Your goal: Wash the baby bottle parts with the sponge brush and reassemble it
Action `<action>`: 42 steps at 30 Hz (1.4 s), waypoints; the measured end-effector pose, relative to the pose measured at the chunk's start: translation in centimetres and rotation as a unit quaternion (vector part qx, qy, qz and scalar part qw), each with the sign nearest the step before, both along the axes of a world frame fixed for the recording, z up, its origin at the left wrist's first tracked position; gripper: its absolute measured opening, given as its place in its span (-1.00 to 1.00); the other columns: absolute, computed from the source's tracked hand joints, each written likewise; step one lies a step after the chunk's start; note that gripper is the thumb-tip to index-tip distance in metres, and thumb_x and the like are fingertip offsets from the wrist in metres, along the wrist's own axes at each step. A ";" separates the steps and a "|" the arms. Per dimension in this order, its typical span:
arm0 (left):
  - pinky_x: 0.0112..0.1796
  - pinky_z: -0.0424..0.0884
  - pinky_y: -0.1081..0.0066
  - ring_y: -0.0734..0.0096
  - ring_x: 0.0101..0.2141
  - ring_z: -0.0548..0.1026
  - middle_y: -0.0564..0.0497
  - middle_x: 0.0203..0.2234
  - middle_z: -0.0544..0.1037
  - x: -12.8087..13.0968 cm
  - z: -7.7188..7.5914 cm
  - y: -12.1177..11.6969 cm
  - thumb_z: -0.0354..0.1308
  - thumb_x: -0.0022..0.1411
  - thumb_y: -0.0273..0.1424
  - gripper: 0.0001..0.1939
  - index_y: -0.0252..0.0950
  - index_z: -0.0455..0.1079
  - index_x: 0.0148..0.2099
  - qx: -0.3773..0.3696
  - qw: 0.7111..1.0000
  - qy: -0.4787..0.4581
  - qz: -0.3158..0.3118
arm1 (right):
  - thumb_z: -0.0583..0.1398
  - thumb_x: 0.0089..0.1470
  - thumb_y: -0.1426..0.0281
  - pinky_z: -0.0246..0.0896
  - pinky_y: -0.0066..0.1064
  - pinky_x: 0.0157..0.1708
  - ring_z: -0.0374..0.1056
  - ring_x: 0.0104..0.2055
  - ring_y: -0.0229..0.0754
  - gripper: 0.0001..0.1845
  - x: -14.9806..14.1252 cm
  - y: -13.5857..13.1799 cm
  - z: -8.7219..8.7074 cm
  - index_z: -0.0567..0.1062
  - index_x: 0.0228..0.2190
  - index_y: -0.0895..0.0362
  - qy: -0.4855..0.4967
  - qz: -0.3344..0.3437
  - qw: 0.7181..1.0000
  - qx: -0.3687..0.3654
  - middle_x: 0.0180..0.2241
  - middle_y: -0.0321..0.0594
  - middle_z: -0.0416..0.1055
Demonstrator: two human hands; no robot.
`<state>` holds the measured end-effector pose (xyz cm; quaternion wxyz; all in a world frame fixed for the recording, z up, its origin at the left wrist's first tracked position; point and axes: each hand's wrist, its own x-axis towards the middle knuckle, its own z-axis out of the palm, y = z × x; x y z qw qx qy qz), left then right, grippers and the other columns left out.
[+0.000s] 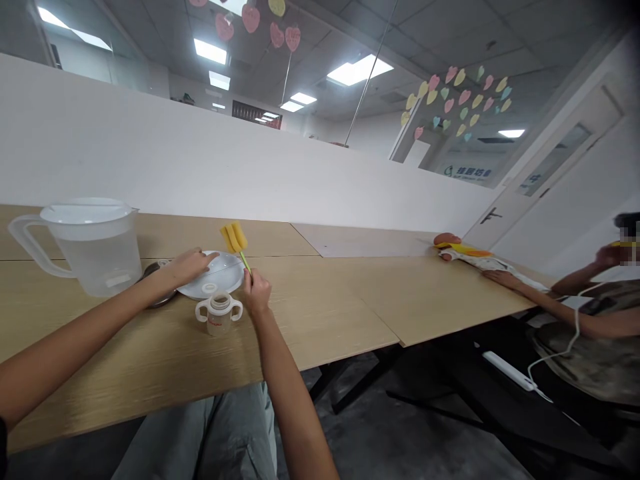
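My right hand (257,291) is closed around the green handle of a bottle brush. Its yellow sponge head (234,237) points up and away, above the far rim of a white plate (230,283). Over the plate's left side reaches my left hand (193,268), index finger stretched out; I cannot make out its underside. A clear baby bottle (219,315) with two white handles stands uncapped in front of the plate. Just behind its mouth shows a small white ring-shaped piece (210,289). A dark round dish (161,297) is partly covered by my left forearm.
A translucent pitcher (97,250) with water stands at the left of the wooden table (320,300). At the far right, a seated person's arm (545,303) rests near a doll-like item in yellow and white (465,251). A white power strip (507,371) lies below.
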<state>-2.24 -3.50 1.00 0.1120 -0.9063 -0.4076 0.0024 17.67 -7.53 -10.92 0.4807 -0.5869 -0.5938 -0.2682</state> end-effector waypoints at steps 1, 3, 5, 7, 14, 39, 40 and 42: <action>-0.03 0.34 0.20 -0.01 0.02 0.44 -0.29 -0.15 0.57 -0.1 0.5 0.1 -0.05 0.36 -0.44 -0.51 -0.40 0.19 0.30 0.013 1.000 -0.025 0.003 | -0.10 0.38 0.24 -0.14 -0.46 -0.56 0.14 -0.65 -0.36 -0.47 0.0 0.0 0.0 0.44 -0.51 0.15 0.000 -0.001 1.000 -0.002 -0.66 -0.29 0.35; 0.01 0.33 0.19 0.03 0.04 0.42 -0.25 -0.15 0.57 -0.4 1.2 0.3 -0.05 0.37 -0.40 -0.53 -0.37 0.21 0.29 0.036 0.993 -0.116 0.002 | -0.10 0.38 0.25 -0.13 -0.47 -0.55 0.16 -0.64 -0.36 -0.48 0.0 0.0 -0.1 0.44 -0.51 0.15 -0.002 -0.002 1.000 -0.006 -0.65 -0.29 0.36; 0.03 0.34 0.19 0.11 0.01 0.45 -0.19 -0.12 0.57 -0.7 1.6 0.7 -0.02 0.37 -0.32 -0.54 -0.31 0.24 0.26 0.027 0.964 -0.263 -0.002 | -0.10 0.38 0.26 -0.13 -0.47 -0.55 0.18 -0.64 -0.36 -0.49 0.0 0.1 -0.2 0.44 -0.50 0.15 -0.006 0.001 1.000 -0.012 -0.64 -0.28 0.38; 0.00 0.39 0.22 0.22 -0.09 0.51 -0.13 -0.14 0.58 -0.7 1.7 0.9 0.05 0.34 -0.28 -0.54 -0.28 0.27 0.23 -0.035 0.898 -0.439 0.013 | -0.09 0.37 0.26 -0.13 -0.47 -0.55 0.19 -0.64 -0.36 -0.51 0.0 0.2 -0.3 0.43 -0.49 0.15 -0.011 0.000 1.000 -0.017 -0.63 -0.28 0.39; -0.15 0.53 0.43 0.51 -0.39 0.53 -0.03 -0.40 0.53 0.7 1.3 0.2 0.09 0.32 -0.42 -0.69 -0.36 0.39 0.08 -0.343 0.576 -0.738 0.075 | -0.04 0.35 0.29 -0.14 -0.47 -0.56 0.16 -0.65 -0.36 -0.57 0.1 0.5 -0.8 0.43 -0.49 0.14 -0.037 0.006 0.999 -0.013 -0.64 -0.30 0.36; -0.01 0.40 0.27 0.26 -0.17 0.53 -0.02 -0.25 0.59 0.5 1.1 -0.1 0.35 -0.09 -0.14 -0.59 -0.28 0.47 -0.22 -0.042 0.746 -0.664 0.014 | -0.04 0.36 0.24 -0.16 -0.44 -0.57 0.19 -0.64 -0.37 -0.51 0.2 0.5 -0.9 0.45 -0.51 0.14 -0.090 0.036 0.995 -0.023 -0.63 -0.27 0.41; -0.01 0.39 0.27 0.26 -0.17 0.53 -0.02 -0.24 0.59 0.3 1.0 0.0 0.33 -0.05 -0.13 -0.60 -0.26 0.49 -0.21 -0.026 0.769 -0.639 0.013 | -0.04 0.37 0.23 -0.16 -0.43 -0.58 0.19 -0.64 -0.36 -0.50 0.2 0.5 -0.9 0.45 -0.52 0.14 -0.098 0.038 0.994 -0.018 -0.64 -0.27 0.41; -0.04 0.38 0.28 0.26 -0.18 0.53 -0.01 -0.25 0.60 0.1 1.0 0.0 0.28 0.01 -0.10 -0.63 -0.24 0.51 -0.22 -0.003 0.801 -0.599 0.017 | -0.05 0.37 0.22 -0.15 -0.42 -0.57 0.17 -0.66 -0.36 -0.49 0.3 0.5 -0.8 0.43 -0.54 0.13 -0.112 0.039 0.993 -0.006 -0.65 -0.27 0.39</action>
